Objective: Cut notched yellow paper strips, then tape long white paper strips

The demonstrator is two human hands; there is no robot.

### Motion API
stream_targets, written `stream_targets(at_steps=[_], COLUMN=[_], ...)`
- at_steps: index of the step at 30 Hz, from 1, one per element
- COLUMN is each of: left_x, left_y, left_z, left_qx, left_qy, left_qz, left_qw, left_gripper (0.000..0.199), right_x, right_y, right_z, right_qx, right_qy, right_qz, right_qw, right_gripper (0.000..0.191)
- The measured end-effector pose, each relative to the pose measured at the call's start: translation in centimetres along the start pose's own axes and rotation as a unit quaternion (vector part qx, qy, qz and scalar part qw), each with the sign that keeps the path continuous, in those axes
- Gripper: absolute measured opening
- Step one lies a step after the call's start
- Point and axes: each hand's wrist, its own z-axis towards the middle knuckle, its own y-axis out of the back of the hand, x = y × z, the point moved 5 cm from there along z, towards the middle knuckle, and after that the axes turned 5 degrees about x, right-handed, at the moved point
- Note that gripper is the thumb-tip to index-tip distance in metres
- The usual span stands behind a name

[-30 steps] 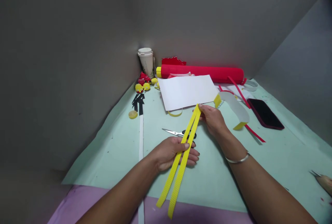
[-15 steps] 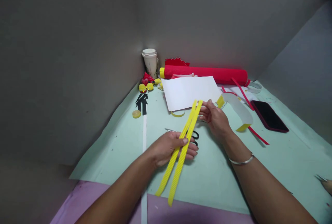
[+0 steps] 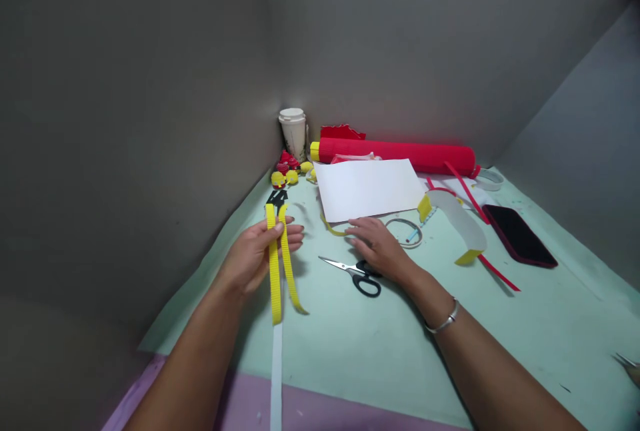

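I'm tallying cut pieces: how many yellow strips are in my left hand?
2, both in the left hand: a straighter strip at left, a curling strip at right. Another could hide behind.

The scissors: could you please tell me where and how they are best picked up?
I would grip the scissors by their black handle loops, coming down from the right, where the right hand already is. They lie flat with the metal blades pointing left, so this should keep fingers off the tips.
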Motion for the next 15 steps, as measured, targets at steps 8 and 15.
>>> stream_targets(at_steps=[8,15], left_x=[1.0,0.7], left_y=[0.6,3.1], left_z=[0.7,1.4], left_qx=[-0.008,-0.192], left_qy=[0.009,-0.069], left_qz=[0.012,0.237], left_qw=[1.000,0.950], left_gripper=[0.020,0.042], right_x=[0.7,1.4], right_y=[0.2,2.5], right_z=[0.0,-1.1], right_qx=[-0.008,-0.111], right_qy=[0.015,-0.058], right_qz=[0.025,0.174], right_qw=[1.000,0.977], right_gripper=[0.013,0.012])
